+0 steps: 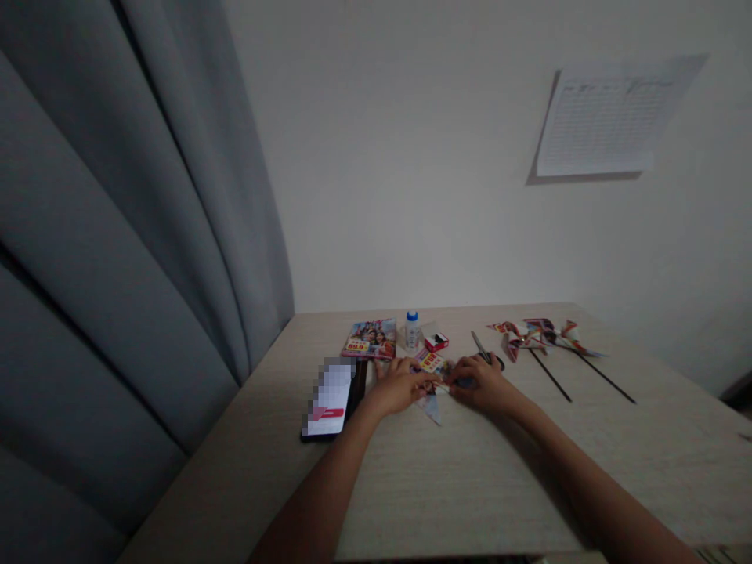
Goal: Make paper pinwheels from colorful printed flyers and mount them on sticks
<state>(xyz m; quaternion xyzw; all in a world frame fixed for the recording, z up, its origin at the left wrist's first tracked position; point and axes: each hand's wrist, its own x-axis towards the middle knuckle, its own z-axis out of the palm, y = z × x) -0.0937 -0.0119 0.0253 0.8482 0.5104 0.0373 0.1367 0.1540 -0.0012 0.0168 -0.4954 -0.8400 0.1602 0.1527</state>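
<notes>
A printed paper pinwheel (432, 409) lies flat on the table between my hands, one pointed corner facing me and a colourful part showing beyond my fingers. My left hand (398, 389) presses and grips its left side, fingers reaching to its middle. On the opposite side my right hand (479, 384) has bent fingers closed at the paper's edge; the fingertips are partly hidden. Scissors (480, 345) with dark handles lie just behind the right hand. Close behind the paper are a small red-and-white box (436, 341) and a blue-capped bottle (412, 330).
A phone (329, 399) with a lit screen lies left of my left forearm. Behind it rests a colourful printed leaflet (371, 339). Two finished-looking pinwheels (546, 335) on dark sticks lie at the right. A grey curtain (176, 196) hangs along the table's left side.
</notes>
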